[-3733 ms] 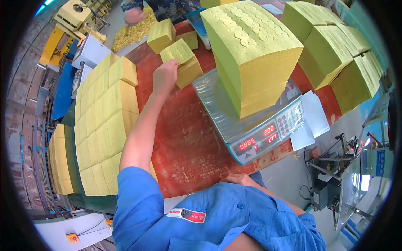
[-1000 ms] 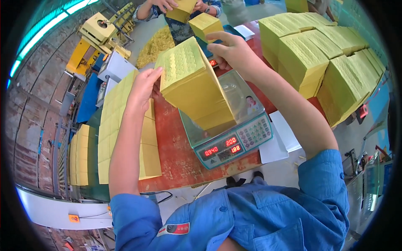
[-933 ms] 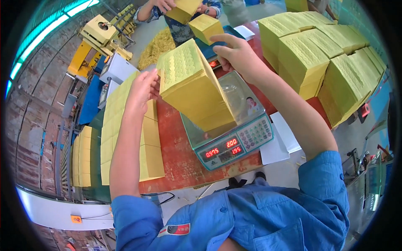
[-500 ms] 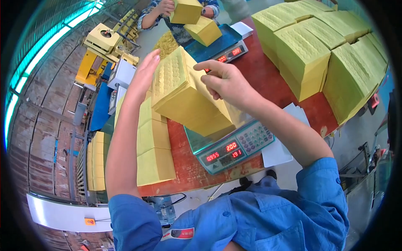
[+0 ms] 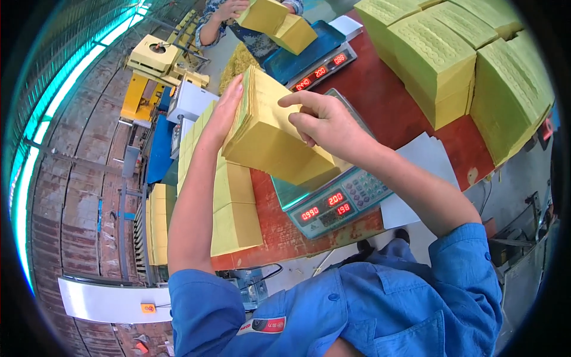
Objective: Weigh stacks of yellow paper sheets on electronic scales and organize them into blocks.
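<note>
A thick block of yellow embossed paper sheets (image 5: 276, 140) rests on the teal digital scale (image 5: 339, 205) before me. My left hand (image 5: 231, 107) lies flat along the block's left end, fingers stretched out. Above the block's right part is my right hand (image 5: 324, 116), its index finger extended, the thumb apart and the other fingers curled. It holds nothing; whether its fingertip touches the paper cannot be told. Red digits glow on the scale's panel, and most of its pan is hidden under the block and my right hand.
Yellow paper blocks (image 5: 235, 205) stand in rows at the left table edge, and taller stacks (image 5: 428, 59) at the far right. Loose white sheets (image 5: 419, 172) lie right of the scale. Across the red table (image 5: 386, 89), a co-worker's hand (image 5: 231, 9) holds a block over a second scale (image 5: 324, 68).
My left hand has come flat against the block's left end, covering the embossed face. The digits on my scale differ. The whole view has shifted slightly.
</note>
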A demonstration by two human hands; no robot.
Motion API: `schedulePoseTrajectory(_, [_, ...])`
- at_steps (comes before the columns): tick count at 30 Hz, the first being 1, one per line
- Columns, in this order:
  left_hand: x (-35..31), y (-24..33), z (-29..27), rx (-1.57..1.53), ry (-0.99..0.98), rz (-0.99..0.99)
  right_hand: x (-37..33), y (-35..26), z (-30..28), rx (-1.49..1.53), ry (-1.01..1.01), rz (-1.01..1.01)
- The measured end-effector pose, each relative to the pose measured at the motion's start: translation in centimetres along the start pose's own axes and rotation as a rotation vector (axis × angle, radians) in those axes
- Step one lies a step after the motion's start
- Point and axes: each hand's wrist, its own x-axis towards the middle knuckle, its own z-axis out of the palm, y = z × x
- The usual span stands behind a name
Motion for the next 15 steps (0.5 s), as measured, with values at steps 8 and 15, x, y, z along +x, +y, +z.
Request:
schedulePoseTrajectory(8, [0.1, -0.5, 0.2, -0.033, 0.008, 0.023, 0.2, -0.6, 1.9, -0.02, -0.006, -0.043])
schedulePoseTrajectory(15, [0.4, -0.7, 0.2, 0.025, -0.001, 0.069, 0.0, -0.9, 3.2, -0.075, 0.06, -0.062])
